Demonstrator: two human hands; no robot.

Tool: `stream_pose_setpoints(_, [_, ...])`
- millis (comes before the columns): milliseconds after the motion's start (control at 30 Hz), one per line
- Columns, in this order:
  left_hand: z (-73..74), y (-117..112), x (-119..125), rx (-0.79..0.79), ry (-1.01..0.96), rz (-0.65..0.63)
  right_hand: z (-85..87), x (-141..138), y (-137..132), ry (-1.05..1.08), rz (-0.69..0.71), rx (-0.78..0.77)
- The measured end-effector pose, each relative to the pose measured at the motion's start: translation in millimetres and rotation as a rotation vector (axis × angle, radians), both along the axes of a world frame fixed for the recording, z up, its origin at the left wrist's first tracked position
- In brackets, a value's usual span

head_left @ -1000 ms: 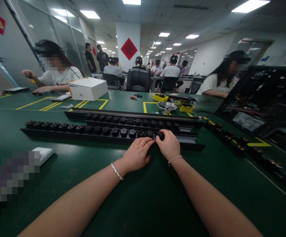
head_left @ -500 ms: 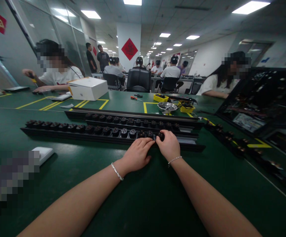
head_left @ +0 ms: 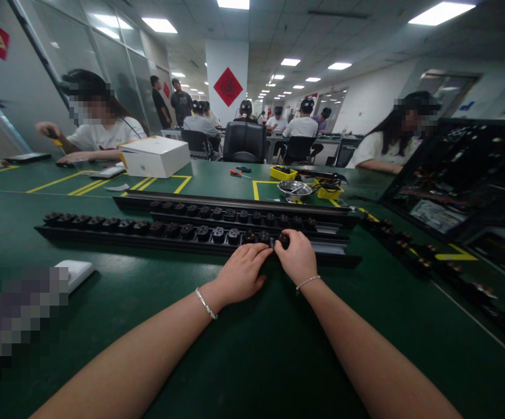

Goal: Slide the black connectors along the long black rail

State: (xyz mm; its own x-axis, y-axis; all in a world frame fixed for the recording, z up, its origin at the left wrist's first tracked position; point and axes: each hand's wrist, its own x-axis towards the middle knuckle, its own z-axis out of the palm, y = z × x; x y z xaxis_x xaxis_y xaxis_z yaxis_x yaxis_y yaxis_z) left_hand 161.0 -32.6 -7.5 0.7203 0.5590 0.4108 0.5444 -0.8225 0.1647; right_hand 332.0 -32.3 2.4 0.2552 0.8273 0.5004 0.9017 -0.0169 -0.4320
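Head view. Of two hands, the right grip was closed around one black socket near the front rail's right end; the left grip met its near edge, hold indeterminable. Tabletop extended nearside. Two yellow bins stood beyond; one red diamond sign was illegible.

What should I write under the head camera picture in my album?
Right hand holding a round black part, left hand beside it, at a long rail on a green table.
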Motion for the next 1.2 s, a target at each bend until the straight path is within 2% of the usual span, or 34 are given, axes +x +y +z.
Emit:
stream_pose_setpoints(600, [-0.2, 0.2, -0.3, -0.003, -0.006, -0.002, -1.8, 1.1, 1.8, -0.005, 0.02, 0.037])
stream_pose_setpoints(1200, [0.7, -1.3, 1.0, -0.003, 0.002, 0.021, 4.9, 1.7, -4.0, -0.054, -0.079, -0.077])
